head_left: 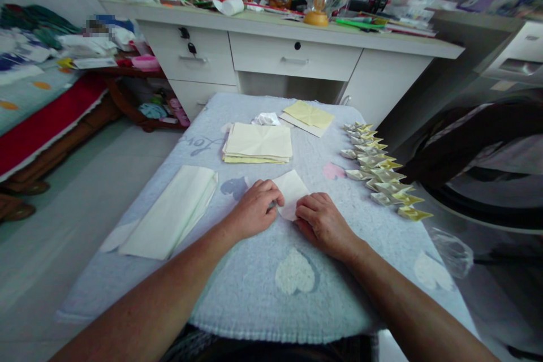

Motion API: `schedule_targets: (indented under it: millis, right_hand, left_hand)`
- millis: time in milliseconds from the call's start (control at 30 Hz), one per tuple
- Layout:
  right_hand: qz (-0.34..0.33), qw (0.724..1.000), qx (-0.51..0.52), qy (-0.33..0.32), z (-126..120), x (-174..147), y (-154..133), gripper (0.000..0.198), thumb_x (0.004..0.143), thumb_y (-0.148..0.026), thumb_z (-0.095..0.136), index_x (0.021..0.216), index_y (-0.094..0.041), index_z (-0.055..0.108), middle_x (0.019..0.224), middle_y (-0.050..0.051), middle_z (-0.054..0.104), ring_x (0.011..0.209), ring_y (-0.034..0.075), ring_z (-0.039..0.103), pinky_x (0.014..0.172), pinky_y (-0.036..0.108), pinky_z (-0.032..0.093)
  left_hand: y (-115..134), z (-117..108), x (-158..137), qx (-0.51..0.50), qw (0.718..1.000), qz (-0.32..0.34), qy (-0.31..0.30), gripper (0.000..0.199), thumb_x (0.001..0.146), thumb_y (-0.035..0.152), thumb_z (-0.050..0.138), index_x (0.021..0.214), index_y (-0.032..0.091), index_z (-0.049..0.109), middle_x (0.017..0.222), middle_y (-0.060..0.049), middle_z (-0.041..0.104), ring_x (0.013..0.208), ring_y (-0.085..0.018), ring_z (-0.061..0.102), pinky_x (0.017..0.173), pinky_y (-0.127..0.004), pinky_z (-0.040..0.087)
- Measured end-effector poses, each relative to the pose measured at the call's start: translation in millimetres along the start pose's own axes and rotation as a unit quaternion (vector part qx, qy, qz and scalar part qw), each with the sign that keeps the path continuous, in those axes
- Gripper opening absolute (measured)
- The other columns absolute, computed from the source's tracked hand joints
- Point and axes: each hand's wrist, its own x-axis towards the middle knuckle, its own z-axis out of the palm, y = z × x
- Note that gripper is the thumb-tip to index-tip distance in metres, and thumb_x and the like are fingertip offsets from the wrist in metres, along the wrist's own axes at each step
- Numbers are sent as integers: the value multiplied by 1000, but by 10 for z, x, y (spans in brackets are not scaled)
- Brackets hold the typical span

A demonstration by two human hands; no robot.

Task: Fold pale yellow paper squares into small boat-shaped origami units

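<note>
A small sheet of white paper (292, 188) lies on the cloth-covered table in front of me, its far corner pointing away. My left hand (259, 207) pinches its left edge with curled fingers. My right hand (323, 219) is closed on its right edge, thumb hidden under the fingers. Just beyond is a stack of cream and yellow paper sheets (258, 141). Two more sheets, one yellow (309, 113) over a white one, lie farther back. A long folded pale paper (172, 212) rests left of my left arm. Several folded paper boats (377, 164) stand in rows at the right.
The table wears a blue cloth (237, 300) with heart prints. Crumpled white paper (266, 119) sits behind the stack. A white cabinet (292, 56) with a cluttered top stands beyond, a front-loading washing machine (509, 141) at the right, a bed (42, 119) at the left.
</note>
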Motion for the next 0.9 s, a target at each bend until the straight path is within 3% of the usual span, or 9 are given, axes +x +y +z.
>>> schedule_targets:
  millis: [333,633,900]
  right_hand:
    - [10,993,115,32,5,-49,84,10,89,-19,52,82,-18,60,84,5,61,85,18,55,78,32,37]
    - [38,993,108,19,-3,-47,79,5,84,-20,57,82,-17,60,95,6,59,92,21,49,82,37,34]
    - [95,989,109,23,18,-41,82,18,89,-24,55,72,-17,57,93,5,57,92,20,47,81,37,34]
  left_hand:
    - [10,-42,-15,-17,1000,4,-22,9,72,13,67,78,19,66,92,-3,57,95,-20,51,87,-33,43]
    - [9,-47,-11,-22,999,-7,-46,5,72,15,70,72,19,68,86,-2,58,92,-19,53,83,-31,42]
    - [11,-59,-7,-23,998,-22,-52,3,74,18,70,72,19,68,85,-2,60,90,-19,54,82,-32,42]
